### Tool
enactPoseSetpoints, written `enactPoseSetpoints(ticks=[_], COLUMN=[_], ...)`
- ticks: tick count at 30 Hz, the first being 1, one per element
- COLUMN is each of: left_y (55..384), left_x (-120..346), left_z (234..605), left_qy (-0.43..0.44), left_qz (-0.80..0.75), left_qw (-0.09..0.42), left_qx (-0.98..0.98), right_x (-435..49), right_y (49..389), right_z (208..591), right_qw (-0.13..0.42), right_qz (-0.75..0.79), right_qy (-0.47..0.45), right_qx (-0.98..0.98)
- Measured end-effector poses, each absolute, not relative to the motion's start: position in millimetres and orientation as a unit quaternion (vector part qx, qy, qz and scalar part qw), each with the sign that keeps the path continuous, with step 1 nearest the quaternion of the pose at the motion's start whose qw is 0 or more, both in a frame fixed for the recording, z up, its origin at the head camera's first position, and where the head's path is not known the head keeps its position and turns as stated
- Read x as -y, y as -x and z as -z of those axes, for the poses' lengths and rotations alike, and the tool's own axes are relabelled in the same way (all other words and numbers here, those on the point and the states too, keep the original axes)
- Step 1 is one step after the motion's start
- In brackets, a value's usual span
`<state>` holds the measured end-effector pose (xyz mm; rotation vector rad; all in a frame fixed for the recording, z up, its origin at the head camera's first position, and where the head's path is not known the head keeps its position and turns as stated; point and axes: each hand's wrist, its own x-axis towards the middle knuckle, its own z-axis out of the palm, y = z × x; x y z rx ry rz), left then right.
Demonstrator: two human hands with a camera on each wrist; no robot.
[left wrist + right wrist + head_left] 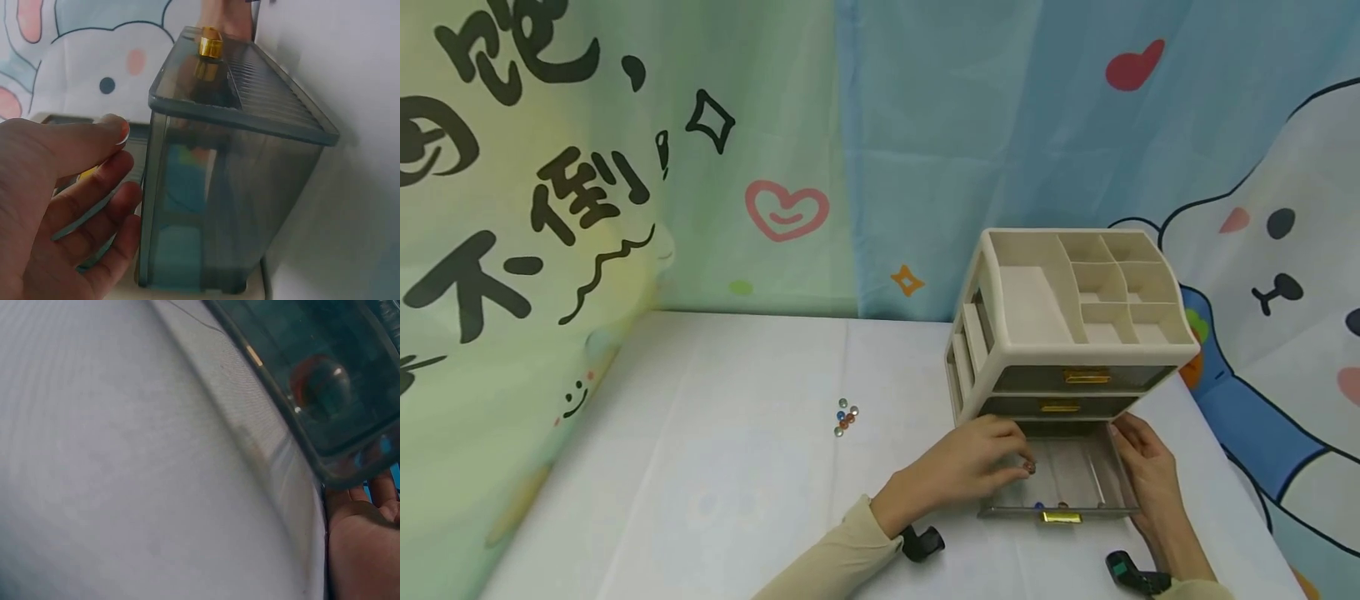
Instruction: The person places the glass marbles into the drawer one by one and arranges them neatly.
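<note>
A clear drawer [1075,475] with a gold handle [1062,517] is pulled out from the bottom of a cream storage cabinet [1013,357]. Over its left side my left hand [973,467] pinches a small brownish marble [1030,467] between thumb and fingertips. In the left wrist view the thumb hides the marble. A blue marble [1039,506] and a reddish marble [1063,505] lie in the drawer by its front wall. Along the drawer's right side rests my right hand [1152,475], its fingers reaching up toward the cabinet.
Several marbles [844,423] sit in a small cluster on the white tablecloth [722,450], left of the cabinet. Two more drawers with gold handles are closed above the pulled-out one. The cabinet's top has compartments [1105,283]. A printed curtain [925,150] hangs behind the table.
</note>
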<state>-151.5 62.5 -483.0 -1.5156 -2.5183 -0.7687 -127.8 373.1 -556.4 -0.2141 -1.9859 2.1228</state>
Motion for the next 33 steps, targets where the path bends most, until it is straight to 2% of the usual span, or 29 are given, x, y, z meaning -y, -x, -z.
enactPoseSetpoints(ticks=[20,33], left_y=[155.4,157.0], left_x=[-97.5,-122.1], left_z=[485.4,492.8], left_qy=[0.492,0.490], left_qz=[0.202,0.133], left_qw=[0.022,0.007], left_qx=[0.847,0.861], right_x=[-371.4,-372.2], right_y=[128.8,129.0], right_z=[557.5,557.1], right_qw=[0.116,0.110], right_qz=[-0.742,-0.732], right_qy=[0.055,0.075], right_qx=[0.658,0.669])
